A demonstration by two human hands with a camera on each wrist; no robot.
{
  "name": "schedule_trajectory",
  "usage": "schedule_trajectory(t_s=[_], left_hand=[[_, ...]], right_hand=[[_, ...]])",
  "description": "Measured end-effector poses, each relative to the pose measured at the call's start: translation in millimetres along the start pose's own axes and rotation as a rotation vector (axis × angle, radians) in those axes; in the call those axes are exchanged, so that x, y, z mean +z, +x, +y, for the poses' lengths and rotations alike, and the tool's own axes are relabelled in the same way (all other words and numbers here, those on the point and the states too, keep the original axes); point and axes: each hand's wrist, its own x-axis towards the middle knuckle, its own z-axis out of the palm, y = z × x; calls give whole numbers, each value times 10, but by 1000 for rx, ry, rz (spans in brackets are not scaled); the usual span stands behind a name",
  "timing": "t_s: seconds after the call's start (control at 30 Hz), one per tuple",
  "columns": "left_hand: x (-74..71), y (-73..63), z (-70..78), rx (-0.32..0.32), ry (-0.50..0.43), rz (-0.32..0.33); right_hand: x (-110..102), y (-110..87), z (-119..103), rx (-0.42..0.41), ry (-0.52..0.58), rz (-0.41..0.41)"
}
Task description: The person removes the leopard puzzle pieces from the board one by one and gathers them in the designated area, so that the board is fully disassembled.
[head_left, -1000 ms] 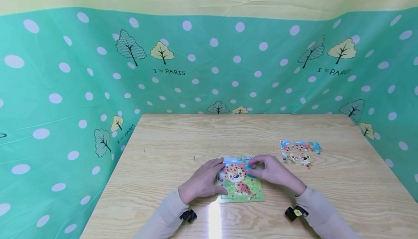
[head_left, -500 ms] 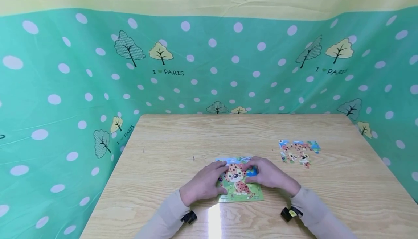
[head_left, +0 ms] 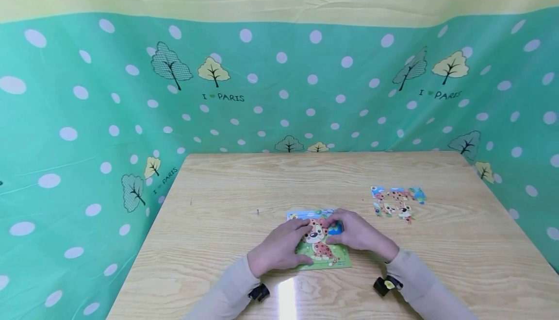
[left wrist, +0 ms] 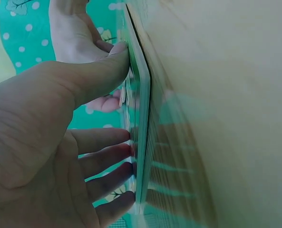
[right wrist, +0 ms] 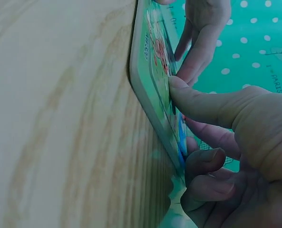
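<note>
A flat puzzle board (head_left: 323, 263) with a spotted leopard picture lies between both hands on the table. My left hand (head_left: 281, 246) spans its left side, covering part of the picture. In the left wrist view, that hand's extended fingers (left wrist: 105, 168) and thumb touch the board's face. My right hand (head_left: 360, 230) is at the board's right side, by the blue patch. Its thumb and forefinger seem to pinch a thin puzzle piece (left wrist: 123, 95) against the board; much of the piece is hidden. The other right fingers (right wrist: 207, 187) are curled in.
Loose puzzle pieces (head_left: 395, 208) showing leopard parts, sky and leaves lie grouped at the right, beyond the right hand. A tiny dark mark (head_left: 257, 211) is on the wooden table (head_left: 218, 184). A green dotted cloth (head_left: 305, 77) hangs behind and along the sides.
My right hand has come in over the board's right part, its thumb shifting nearer the front. My left hand has slid a little right over the leopard picture.
</note>
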Motion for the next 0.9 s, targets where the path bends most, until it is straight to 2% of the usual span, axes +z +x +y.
schedule_trajectory(t_s=[0.17, 0.37, 0.53, 0.73, 0.9], left_hand=[[18, 14, 12, -4, 10, -3], [16, 33, 62, 16, 68, 10], [52, 74, 127, 5, 127, 54], [103, 123, 195, -33, 162, 113], [85, 132, 251, -67, 175, 143]], right_hand=[[-1, 0, 9, 5, 47, -21], [-26, -12, 39, -45, 81, -30], [-41, -9, 57, -79, 93, -32], [-34, 5, 71, -107, 107, -55], [-31, 15, 97, -117, 116, -52]])
